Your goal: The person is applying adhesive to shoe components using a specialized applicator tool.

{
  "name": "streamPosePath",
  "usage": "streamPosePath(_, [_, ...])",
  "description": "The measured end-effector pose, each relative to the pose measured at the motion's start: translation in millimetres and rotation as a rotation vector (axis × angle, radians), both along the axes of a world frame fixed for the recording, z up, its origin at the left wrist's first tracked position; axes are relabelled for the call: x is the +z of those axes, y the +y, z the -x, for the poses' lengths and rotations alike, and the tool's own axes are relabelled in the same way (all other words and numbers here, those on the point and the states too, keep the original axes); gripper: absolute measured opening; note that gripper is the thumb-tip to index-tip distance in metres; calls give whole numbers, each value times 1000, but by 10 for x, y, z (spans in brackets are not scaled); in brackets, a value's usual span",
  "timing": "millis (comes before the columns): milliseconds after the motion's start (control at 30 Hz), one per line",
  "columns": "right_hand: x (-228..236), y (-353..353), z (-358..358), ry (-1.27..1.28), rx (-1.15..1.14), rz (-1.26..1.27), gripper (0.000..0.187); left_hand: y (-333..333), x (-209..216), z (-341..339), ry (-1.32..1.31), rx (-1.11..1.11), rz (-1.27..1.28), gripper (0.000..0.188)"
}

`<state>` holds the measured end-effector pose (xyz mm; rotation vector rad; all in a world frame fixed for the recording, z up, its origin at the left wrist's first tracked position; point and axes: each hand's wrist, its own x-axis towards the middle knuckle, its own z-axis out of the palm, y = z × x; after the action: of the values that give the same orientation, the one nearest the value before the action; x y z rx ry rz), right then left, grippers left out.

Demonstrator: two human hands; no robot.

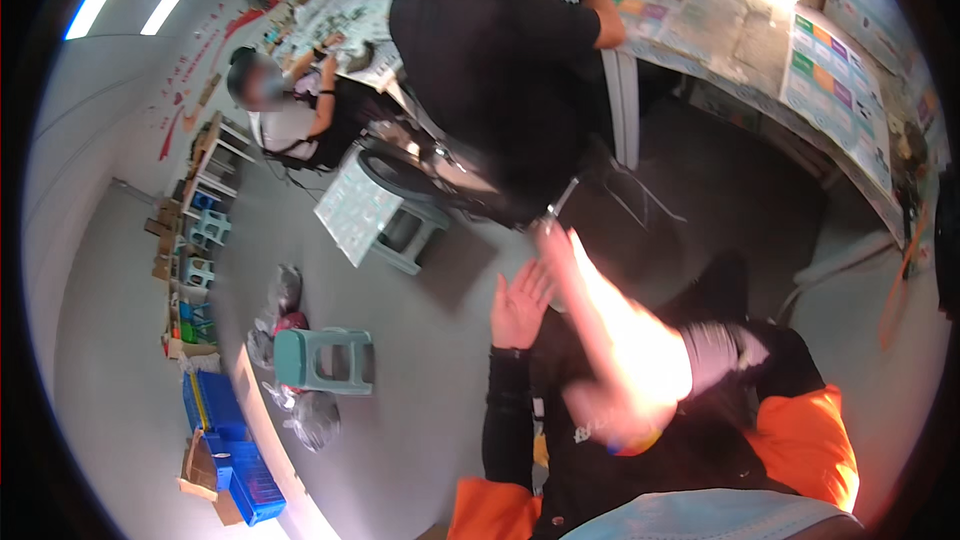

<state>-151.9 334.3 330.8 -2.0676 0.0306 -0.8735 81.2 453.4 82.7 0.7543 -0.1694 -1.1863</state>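
Observation:
My left hand [520, 305] is raised in front of my body, palm showing and fingers stretched out, with nothing in it. A black sleeve reaches its wrist. My right hand [630, 355] crosses in front of my dark top [690, 460], beside the left hand. Bright light and motion smear it, so its fingers and anything they hold cannot be made out. A thin shiny metal piece [563, 198] shows just beyond its far end; whether the two touch is unclear. Orange cloth [810, 445] covers both my upper sleeves.
A person in black [490, 70] sits ahead at a long worktable [690, 55]; another person [290, 115] works farther left. A small patterned table [357, 205] and a green stool [325, 360] stand on the floor. Grey bags [313, 420], blue crates [250, 480] and shelves [205, 180] lie left.

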Motion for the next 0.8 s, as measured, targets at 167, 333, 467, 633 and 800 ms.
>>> streamPosePath(167, [-1413, -561, -479, 215, 395, -900, 50, 9, 2, 73, -189, -158, -98, 67])
streamPosePath(333, [-2319, -1287, -273, 1196, 1082, -902, 64, -85, -250, 55, -530, -258, -415, 53])
streamPosePath(467, [-2989, -1253, 145, 1485, -239, 348, 68, 122, -864, -306, -1044, -189, -625, 44])
streamPosePath(633, [-3425, -1493, 855, 1522, -547, -48, 93, 166, -1330, -561, -1513, -359, -1206, 63])
streamPosePath(800, [-3676, -1303, 1135, 1562, -611, -11, 104, 107, -1582, -426, -1764, -481, -1245, 61])
